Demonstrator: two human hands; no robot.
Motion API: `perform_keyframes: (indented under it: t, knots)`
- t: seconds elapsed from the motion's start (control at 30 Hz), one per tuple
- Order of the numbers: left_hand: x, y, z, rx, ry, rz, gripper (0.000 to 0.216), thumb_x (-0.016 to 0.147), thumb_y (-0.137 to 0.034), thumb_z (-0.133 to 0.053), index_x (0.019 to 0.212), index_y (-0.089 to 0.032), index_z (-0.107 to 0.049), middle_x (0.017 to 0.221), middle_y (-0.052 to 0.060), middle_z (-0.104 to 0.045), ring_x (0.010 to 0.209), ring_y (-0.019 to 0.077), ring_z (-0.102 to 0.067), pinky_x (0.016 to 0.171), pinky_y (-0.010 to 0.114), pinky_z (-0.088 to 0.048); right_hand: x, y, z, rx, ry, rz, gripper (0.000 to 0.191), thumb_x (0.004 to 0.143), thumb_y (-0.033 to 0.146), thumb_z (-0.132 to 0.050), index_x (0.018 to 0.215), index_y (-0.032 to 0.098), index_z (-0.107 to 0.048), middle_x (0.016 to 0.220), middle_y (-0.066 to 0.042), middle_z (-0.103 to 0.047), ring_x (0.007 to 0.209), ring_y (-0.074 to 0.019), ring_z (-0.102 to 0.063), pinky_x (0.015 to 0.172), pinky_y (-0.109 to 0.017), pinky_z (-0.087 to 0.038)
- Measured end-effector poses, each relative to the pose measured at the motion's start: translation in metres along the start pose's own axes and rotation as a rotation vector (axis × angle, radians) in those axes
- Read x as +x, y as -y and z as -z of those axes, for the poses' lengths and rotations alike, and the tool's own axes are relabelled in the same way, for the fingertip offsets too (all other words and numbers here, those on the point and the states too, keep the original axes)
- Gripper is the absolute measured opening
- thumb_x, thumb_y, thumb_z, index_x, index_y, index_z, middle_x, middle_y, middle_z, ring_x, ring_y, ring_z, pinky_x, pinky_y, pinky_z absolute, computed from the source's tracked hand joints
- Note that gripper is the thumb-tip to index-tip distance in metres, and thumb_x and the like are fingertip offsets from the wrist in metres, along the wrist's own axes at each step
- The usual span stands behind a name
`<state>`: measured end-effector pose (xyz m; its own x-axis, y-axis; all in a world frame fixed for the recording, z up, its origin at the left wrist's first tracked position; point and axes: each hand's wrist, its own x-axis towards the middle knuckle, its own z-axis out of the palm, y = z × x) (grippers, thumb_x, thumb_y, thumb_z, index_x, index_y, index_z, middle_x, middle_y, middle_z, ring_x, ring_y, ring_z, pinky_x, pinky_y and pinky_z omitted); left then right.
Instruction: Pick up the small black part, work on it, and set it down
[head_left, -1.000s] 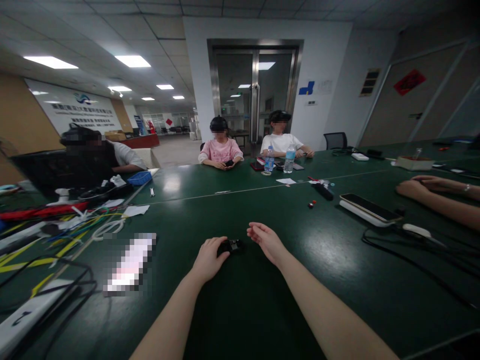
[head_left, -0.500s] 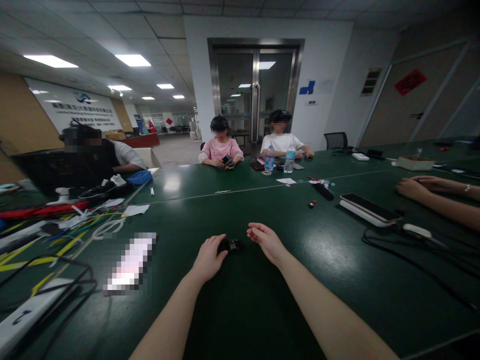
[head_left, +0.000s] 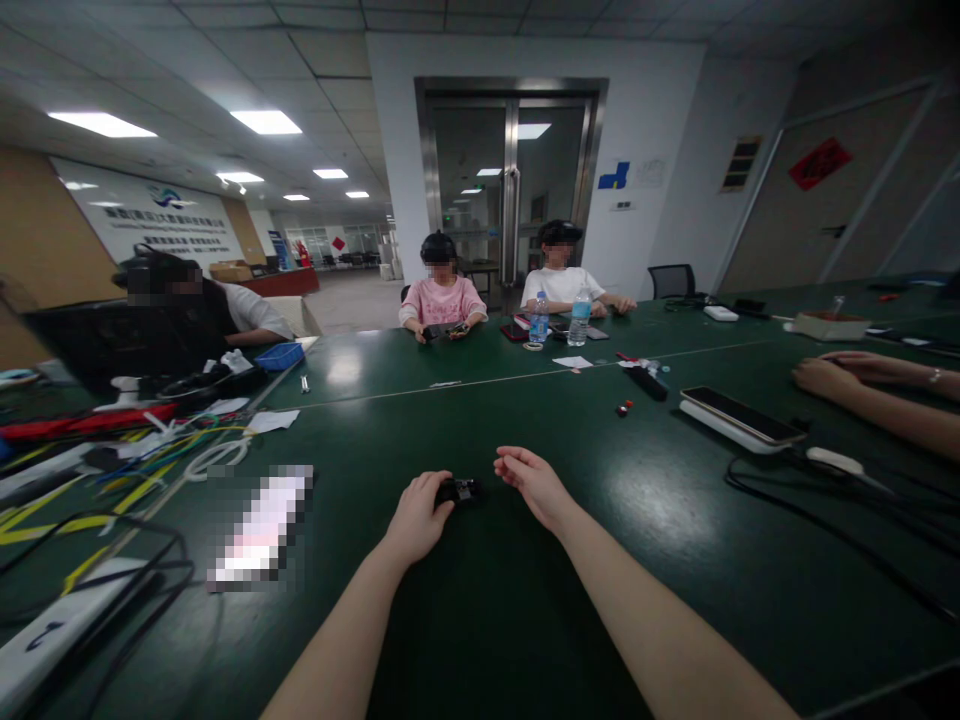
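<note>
At the middle of the green table (head_left: 480,590), my left hand (head_left: 417,515) is closed around the left end of a small black object (head_left: 464,489). Its right end sticks out past my thumb and fingers and shows a pale marking; its kind is too dark and small to make out. My right hand (head_left: 529,482) rests just right of this object, apart from it. The fingers there are loosely bent and nothing shows in them.
Left of my hands lie a blurred-out phone-like slab (head_left: 262,525), cables (head_left: 217,457) and a white power strip (head_left: 67,610). A phone (head_left: 739,415) on a white block lies right. Water bottles (head_left: 579,318) and people, one in pink (head_left: 442,302), are across the table.
My hands stay almost still around the small black object. Across the table, the person in pink has lowered a dark object and shifted it to the left.
</note>
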<state>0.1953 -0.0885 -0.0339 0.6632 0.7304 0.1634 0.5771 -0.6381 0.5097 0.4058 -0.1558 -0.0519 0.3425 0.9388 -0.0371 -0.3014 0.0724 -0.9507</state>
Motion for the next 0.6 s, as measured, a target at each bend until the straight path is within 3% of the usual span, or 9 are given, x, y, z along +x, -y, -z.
perform_keyframes:
  t: [0.47,0.6]
  knots:
    - [-0.0002,0.0048,-0.0012,-0.025,0.020,0.012,0.046,0.081,-0.026,-0.045,0.127,-0.024,-0.039,0.129,0.006,-0.044,0.119,0.0215,-0.040,0.099,0.037,-0.031,0.0018,-0.0031,0.0034,-0.002,0.021,0.007,0.027,0.075,0.034,-0.056,0.099,0.023,-0.060,0.092,-0.004,-0.063,0.086,-0.0172,-0.058,0.079,-0.034,-0.044]
    - [0.0008,0.0051,-0.0020,-0.011,0.015,-0.007,0.042,0.080,-0.024,-0.046,0.122,-0.022,-0.045,0.125,0.007,-0.046,0.116,0.0214,-0.042,0.099,0.037,-0.030,0.0028,-0.0031,0.0024,0.013,0.003,-0.006,0.027,0.073,0.034,-0.059,0.098,0.022,-0.061,0.091,-0.005,-0.063,0.085,-0.0168,-0.058,0.078,-0.033,-0.043]
